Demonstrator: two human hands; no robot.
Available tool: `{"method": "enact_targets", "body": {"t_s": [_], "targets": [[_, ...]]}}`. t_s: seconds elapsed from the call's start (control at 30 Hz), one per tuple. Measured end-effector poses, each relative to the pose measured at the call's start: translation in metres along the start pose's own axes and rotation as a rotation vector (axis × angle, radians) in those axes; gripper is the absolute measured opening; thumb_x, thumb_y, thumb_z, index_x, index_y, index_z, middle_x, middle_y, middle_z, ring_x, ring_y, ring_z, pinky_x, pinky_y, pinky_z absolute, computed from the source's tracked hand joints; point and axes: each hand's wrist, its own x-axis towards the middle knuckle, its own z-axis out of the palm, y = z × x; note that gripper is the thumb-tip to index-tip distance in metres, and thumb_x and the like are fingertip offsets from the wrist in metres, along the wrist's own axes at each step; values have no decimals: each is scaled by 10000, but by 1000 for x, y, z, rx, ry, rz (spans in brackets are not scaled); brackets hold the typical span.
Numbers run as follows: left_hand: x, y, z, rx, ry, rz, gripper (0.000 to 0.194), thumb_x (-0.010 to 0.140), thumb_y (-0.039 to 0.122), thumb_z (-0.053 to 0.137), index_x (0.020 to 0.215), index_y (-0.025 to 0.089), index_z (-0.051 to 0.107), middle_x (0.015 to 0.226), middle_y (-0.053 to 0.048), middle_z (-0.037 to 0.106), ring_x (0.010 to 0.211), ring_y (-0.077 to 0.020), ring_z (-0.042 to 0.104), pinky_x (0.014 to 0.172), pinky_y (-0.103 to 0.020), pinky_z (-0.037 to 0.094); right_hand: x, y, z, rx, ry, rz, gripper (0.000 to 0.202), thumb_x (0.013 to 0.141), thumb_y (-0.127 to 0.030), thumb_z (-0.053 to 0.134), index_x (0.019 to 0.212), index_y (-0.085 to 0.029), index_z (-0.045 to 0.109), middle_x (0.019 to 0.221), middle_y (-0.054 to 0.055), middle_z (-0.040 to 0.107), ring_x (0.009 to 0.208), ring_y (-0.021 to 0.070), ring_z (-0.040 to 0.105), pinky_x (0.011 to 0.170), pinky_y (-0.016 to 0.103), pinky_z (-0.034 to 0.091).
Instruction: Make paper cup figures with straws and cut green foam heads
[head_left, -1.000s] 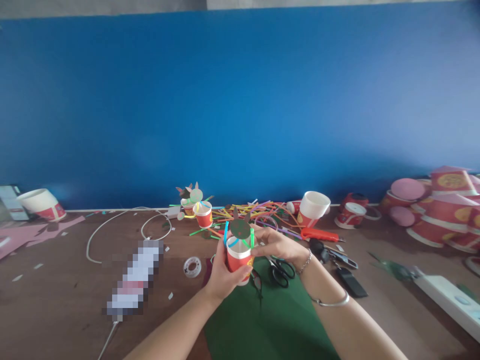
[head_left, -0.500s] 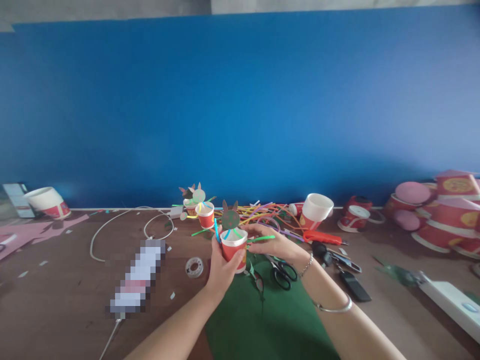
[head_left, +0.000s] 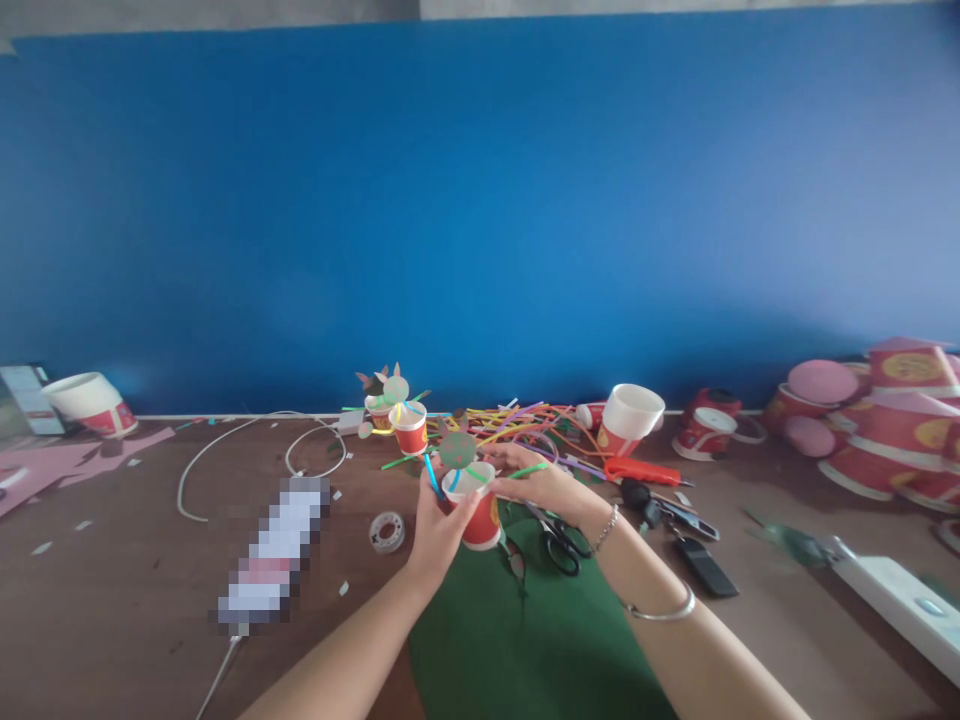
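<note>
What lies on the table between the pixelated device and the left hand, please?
In the head view, a white tape roll and two small pale scraps lie between the pixelated device and the left hand.

The cup point(head_left: 481, 528) is between left hand point(head_left: 437, 525) and right hand point(head_left: 553, 486), tape point(head_left: 377, 541) to its left, scissors point(head_left: 548, 537) to its right, straws point(head_left: 525, 424) behind, a sheet point(head_left: 529, 645) before it.

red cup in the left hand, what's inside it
Inside the red cup, a blue strip and a green strip show against the white inner wall. Its near side, gripped by the left hand, hides the bottom.
</note>
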Motion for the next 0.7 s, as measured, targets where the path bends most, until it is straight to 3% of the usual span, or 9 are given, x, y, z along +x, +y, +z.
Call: {"method": "enact_targets", "body": {"t_s": [0.07,0.2,0.3,0.43,0.57,0.7], "targets": [[4,0,-3,17,107,-10,593,741,367,691,1233,200,406,1141,-88,589,1038,-216,598,945,-369,442,-2,-1,-5,-140,-57,83,495,711,-362,687,1147,-144,596,1031,77,676,918,181,620,769,270,490],[12,-1,-8,87,245,-40,560,751,390,677,1213,203,421,1065,-61,597,950,-182,613,892,-340,462,-12,-8,-8,-579,-297,193,150,670,-245,645,771,-153,708,755,19,708,716,158,636,605,216,430],[15,-4,-10,128,264,-91,526,756,410,667,1181,199,438,1059,-64,600,918,-172,617,855,-322,475,-19,-15,6,-845,-363,206,158,617,-233,681,761,-187,727,759,13,722,720,175,649,568,216,391],[16,-11,-13,159,259,-115,584,750,404,680,1225,199,410,1109,-91,601,961,-184,621,858,-319,480,-24,-24,33,-1137,-326,252,238,616,-139,644,835,-159,735,841,94,729,834,249,667,606,248,405],[16,-21,-16,210,266,-79,650,754,373,680,1300,202,373,1215,-114,569,1085,-217,586,920,-321,463,-24,-25,41,-1227,-334,264,257,631,-67,564,815,-132,731,826,135,722,810,273,673,589,273,411],[16,-29,-16,298,259,-13,694,775,339,652,1367,185,324,1306,-133,515,1216,-262,502,991,-350,425,-23,-21,33,-1114,-319,180,209,637,-83,556,736,-166,720,778,86,725,782,227,667,593,249,397]]}}
